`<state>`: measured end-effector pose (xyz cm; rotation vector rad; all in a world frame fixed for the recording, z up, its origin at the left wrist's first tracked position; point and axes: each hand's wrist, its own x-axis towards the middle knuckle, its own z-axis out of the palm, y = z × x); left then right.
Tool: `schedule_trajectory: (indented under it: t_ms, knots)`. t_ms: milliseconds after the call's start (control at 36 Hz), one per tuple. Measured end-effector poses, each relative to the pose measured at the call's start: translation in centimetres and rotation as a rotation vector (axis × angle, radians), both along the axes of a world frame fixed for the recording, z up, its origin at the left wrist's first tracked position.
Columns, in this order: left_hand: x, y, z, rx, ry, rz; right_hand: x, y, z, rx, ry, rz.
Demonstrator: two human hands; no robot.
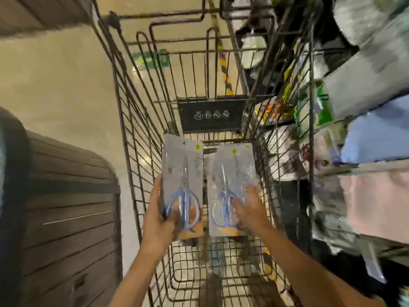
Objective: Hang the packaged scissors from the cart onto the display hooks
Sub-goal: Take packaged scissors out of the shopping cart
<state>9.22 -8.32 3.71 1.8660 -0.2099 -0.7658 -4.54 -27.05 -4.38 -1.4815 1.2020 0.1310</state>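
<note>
Both hands are down inside the wire shopping cart [141, 120] here, each on its own pack. The left hand [158, 214] grips the left scissors pack [182, 185] by its lower left edge, thumb wrapped over the front near the blue handles, fingers tucked behind the card. That pack is tilted up, its yellow sticker at the top right corner. Just beside it, the right scissors pack [230, 187] sits parallel with a narrow gap between the two. The right hand [249, 208] lies over its lower right part, fingers spread across the clear blister and the blue handles; whether they curl round the edge, I cannot tell, the frame is blurred. Both packs sit above the cart's wire floor, in front of the black seat flap [211, 115] with its white warning icons. To the right, a wire display rack [311, 103] carries blurred packaged goods. A dark slatted wooden fixture [66, 218] stands to the left.
</note>
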Motion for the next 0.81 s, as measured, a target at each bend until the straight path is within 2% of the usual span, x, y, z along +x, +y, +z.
schedule_trajectory:
  t_ms: [167, 333, 556, 806]
  knots:
    - [-0.7, 1.2, 7.9, -0.045, -0.048, -0.104, -3.2, 0.6, 11.4, -0.003, -0.211, -0.088]
    - [-2.7, 2.1, 15.8, -0.127, -0.106, -0.154, -7.7, 0.8, 19.5, -0.067, -0.364, -0.149]
    - [-6.7, 3.0, 21.4, -0.23, -0.12, -0.229, -14.4, 2.5, 26.9, -0.266, -0.522, -0.225]
    - [-14.7, 2.9, 24.7, -0.318, -0.185, -0.322, -25.3, 6.6, 31.0, -0.338, -0.676, -0.367]
